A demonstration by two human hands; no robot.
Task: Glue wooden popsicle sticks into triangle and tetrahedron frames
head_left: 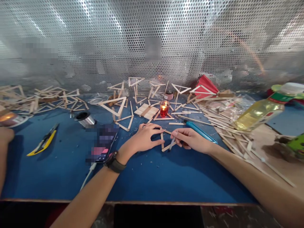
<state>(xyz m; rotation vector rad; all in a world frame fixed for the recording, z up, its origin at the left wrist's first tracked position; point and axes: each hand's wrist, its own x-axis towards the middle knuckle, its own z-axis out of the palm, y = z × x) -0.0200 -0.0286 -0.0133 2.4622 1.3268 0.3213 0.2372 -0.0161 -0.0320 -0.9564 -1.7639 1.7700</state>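
A small triangle of wooden sticks (162, 146) lies flat on the blue table. My left hand (146, 136), with a dark watch at the wrist, steadies its left side, index finger and thumb set against the stick. Pinched in my right hand (191, 139) is a translucent glue stick (172, 142), its dark tip pointing down at the triangle's lower edge. Just beyond my hands a lit candle in a red glass (164, 109) stands within another stick triangle (163, 118). Part of the triangle's right side is hidden behind my right fingers.
A phone (105, 142), a yellow cutter (46, 141) and a spool (85, 118) lie leftward. A blue pen-like tool (201, 132), loose sticks (234, 139) and an oil bottle (261, 110) are rightward. Stick frames (114, 106) line the mesh wall. Another person's arm (4, 148) enters at left.
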